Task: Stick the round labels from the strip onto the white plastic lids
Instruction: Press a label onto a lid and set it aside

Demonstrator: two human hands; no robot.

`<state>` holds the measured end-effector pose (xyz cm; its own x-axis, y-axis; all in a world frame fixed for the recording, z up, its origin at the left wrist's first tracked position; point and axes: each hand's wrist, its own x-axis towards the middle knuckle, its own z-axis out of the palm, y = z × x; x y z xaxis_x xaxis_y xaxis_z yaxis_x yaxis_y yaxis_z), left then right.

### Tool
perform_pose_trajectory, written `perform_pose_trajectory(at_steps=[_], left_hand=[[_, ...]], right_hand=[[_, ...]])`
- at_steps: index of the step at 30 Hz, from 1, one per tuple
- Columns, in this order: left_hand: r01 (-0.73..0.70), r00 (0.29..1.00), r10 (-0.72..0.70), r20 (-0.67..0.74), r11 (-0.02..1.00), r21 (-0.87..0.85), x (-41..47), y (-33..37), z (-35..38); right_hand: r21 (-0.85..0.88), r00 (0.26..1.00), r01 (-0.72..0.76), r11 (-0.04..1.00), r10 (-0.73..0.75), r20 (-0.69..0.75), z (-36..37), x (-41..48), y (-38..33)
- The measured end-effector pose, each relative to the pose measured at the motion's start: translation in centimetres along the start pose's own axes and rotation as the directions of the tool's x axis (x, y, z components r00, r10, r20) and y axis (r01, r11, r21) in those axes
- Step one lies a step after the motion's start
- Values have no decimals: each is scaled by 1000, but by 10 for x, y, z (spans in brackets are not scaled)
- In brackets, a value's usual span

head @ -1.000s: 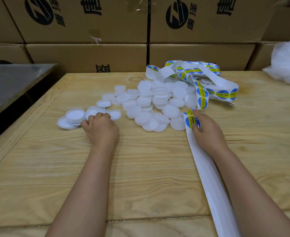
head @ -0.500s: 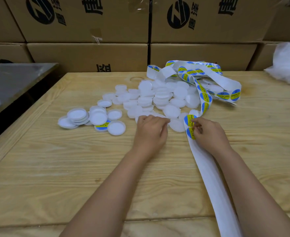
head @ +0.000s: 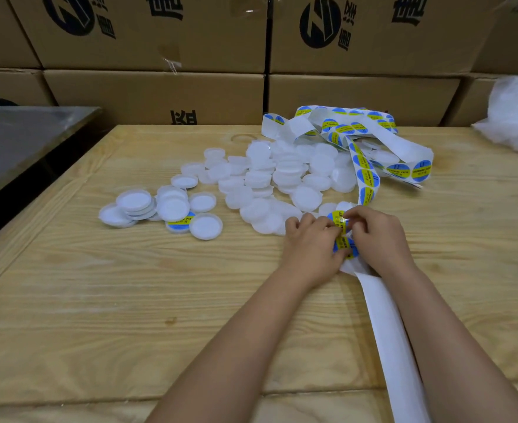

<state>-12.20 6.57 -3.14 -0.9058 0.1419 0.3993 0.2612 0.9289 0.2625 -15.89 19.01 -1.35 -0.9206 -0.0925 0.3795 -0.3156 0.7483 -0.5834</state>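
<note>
A heap of white plastic lids (head: 282,175) lies on the wooden table (head: 129,300). A smaller group of lids (head: 172,206) sits to its left, one of them showing a blue and yellow label (head: 180,222). The label strip (head: 364,175) runs from a tangle at the back down to my hands, and its bare white backing (head: 394,337) trails toward me. My left hand (head: 311,244) and my right hand (head: 379,236) meet over the strip, fingers pinched on a round label (head: 341,227). Whether my left hand also holds a lid is hidden.
Stacked cardboard boxes (head: 160,93) wall off the back of the table. A metal surface (head: 16,138) lies to the left across a dark gap. A clear plastic bag (head: 513,117) sits at the back right.
My left hand left the small lid group, passed over the heap's near edge and joined my right hand at the strip. A labelled lid now lies in the left group.
</note>
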Motion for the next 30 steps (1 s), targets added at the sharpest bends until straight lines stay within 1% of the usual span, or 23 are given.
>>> perform_pose_trajectory(at_steps=[2,6,11,14,20,22,26,30], left_hand=[[17,999,-17,32,1000,13,1,0,2],[47,998,-47,51,999,4,2,3,4],[64,997,-63,39,997,-34,2,5,3],[77,997,-75,25,995,-62,2,3,3],[152,986,-138,91,974,-169,6,1,5],[166,984,-150,95,965,-201,6,1,4],[186,982,-170,81,945,-269,6,1,1],[200,979,-199,40,917,-346,5,1,-4]], right_hand=[[1,1000,-1,1000,1,14,1,0,0],[-2,999,-13,1000,13,38,3,1,3],[-3,997,-44,999,44,57,1,0,3],[-11,996,-48,999,49,73,1,0,3],[2,996,-41,999,41,74,0,2,2],[31,997,-50,998,48,54,0,2,2],[179,993,-114,977,114,10,-1,2,-1],[230,991,-126,965,132,-8,-2,2,-4]])
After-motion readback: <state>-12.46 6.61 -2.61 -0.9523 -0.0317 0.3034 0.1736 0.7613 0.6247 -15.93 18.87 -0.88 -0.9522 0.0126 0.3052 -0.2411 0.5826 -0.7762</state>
